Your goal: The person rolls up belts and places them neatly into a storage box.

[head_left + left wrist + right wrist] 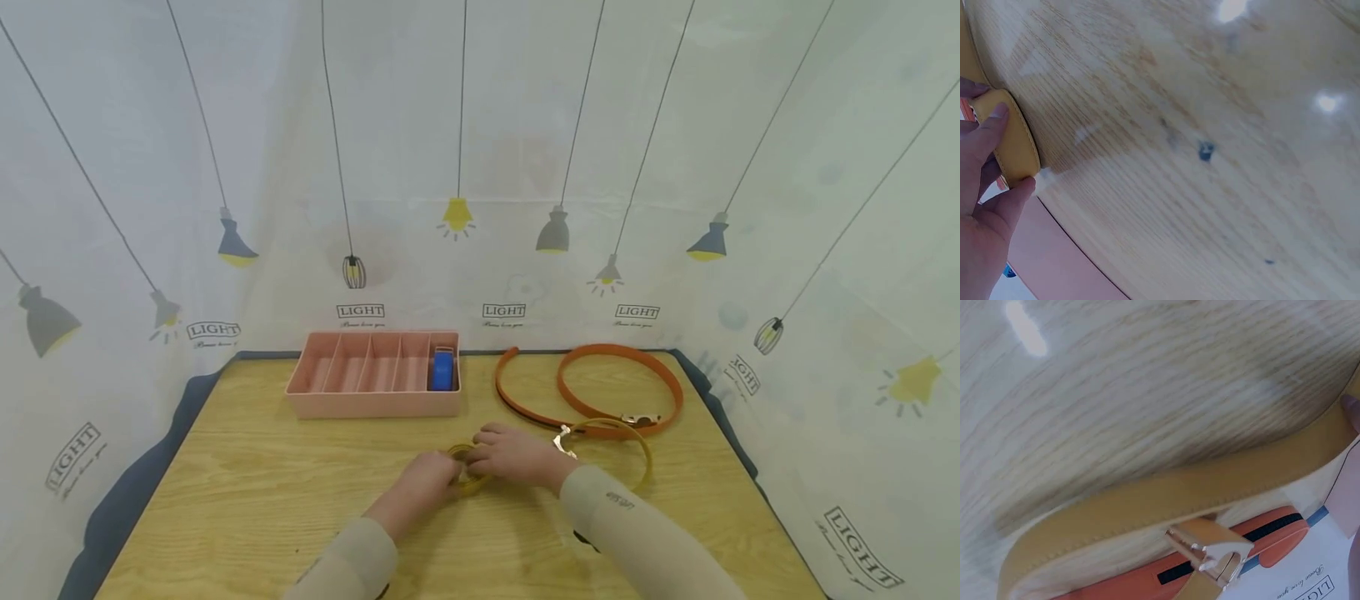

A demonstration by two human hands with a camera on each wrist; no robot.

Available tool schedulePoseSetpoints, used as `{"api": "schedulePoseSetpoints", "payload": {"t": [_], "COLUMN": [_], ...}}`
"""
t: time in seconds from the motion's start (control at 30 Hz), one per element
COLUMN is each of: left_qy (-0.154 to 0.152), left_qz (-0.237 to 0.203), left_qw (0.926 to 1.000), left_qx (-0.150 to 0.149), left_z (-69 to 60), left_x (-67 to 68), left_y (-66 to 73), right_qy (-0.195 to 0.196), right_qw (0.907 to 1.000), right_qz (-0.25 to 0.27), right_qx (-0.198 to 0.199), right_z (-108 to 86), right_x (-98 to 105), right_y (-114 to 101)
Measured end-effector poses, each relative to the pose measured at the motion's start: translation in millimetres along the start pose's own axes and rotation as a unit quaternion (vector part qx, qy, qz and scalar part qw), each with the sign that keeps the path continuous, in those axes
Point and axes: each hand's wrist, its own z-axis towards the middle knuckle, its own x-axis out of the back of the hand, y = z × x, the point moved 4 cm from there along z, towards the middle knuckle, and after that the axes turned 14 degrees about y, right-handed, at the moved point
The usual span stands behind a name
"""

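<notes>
A yellow leather belt is partly coiled into a small roll on the table between both hands. My left hand grips the roll from the left; in the left wrist view its thumb and fingers pinch the stitched strap. On the roll's far right side, my right hand holds the belt with bent fingers, and one fingertip shows against the strap in the right wrist view. The loose length curves away past the right wrist to a shiny metal buckle. The forearms hide part of it.
A pink divided box stands at the back, with a coiled blue belt in its rightmost compartment. An orange belt with a metal buckle lies looped at the back right, next to the yellow belt's loose end. Printed curtains surround the wooden table.
</notes>
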Motion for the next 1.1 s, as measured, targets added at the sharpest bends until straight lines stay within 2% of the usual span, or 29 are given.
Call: {"api": "schedulePoseSetpoints", "payload": {"t": [0.1,0.2,0.3,0.5,0.67,0.87,1.0,1.1], "left_qy": [0.001,-0.007,-0.017,-0.023,-0.01,0.01,0.013,0.017], "left_qz": [-0.007,-0.031,-0.046,-0.049,-0.04,-0.027,-0.019,-0.007], "left_qw": [0.9998,0.9993,0.9987,0.9984,0.999,0.9996,0.9995,0.9997], "left_qx": [-0.016,-0.018,-0.017,-0.016,-0.015,0.007,0.02,0.017], "left_z": [-1.3,-2.8,-4.2,-4.9,-3.7,-1.4,0.2,1.0], "left_x": [2.0,2.1,1.9,6.1,4.6,0.5,-0.6,0.8], "left_y": [1.0,-0.1,-3.0,-7.0,-8.7,-5.3,-2.6,-0.6], "right_qy": [0.015,0.018,0.009,-0.012,0.011,0.028,0.049,0.057], "right_qw": [0.9998,0.9996,0.9994,0.9971,0.9919,0.9789,0.976,0.9757], "right_qz": [-0.01,-0.015,-0.022,0.009,0.05,0.106,0.112,0.116], "right_qx": [-0.006,-0.014,-0.024,-0.075,-0.117,-0.172,-0.181,-0.177], "right_z": [4.8,10.4,16.1,24.7,30.2,33.1,31.2,27.9], "right_x": [-2,-1,0,8,14,9,6,5], "right_y": [-2,-4,-7,-8,-10,-10,-10,-8]}}
